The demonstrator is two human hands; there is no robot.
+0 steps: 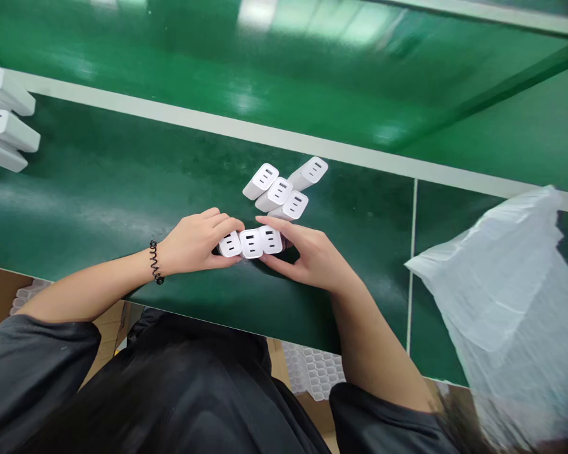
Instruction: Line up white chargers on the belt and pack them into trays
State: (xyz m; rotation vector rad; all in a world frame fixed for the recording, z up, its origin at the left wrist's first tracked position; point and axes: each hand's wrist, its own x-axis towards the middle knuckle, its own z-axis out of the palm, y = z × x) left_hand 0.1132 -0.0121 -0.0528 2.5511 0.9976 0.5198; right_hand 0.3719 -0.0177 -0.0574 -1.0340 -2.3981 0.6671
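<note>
Three white chargers (251,243) with slotted port faces stand side by side in a row on the green table (180,164). My left hand (203,239) is closed around the left end of the row, thumb in front and fingers behind. At the right end, my right hand (307,252) grips the row between thumb and fingers. Just beyond the hands stand several more white chargers (279,192) in a loose cluster, ports facing up. The lower sides of the gripped chargers are hidden.
More white chargers (14,129) stand at the far left edge. A crumpled translucent plastic bag (502,284) lies over the table's right side. Below the front edge are clear plastic trays (317,372) in cardboard boxes. A pale strip (208,126) runs along the back.
</note>
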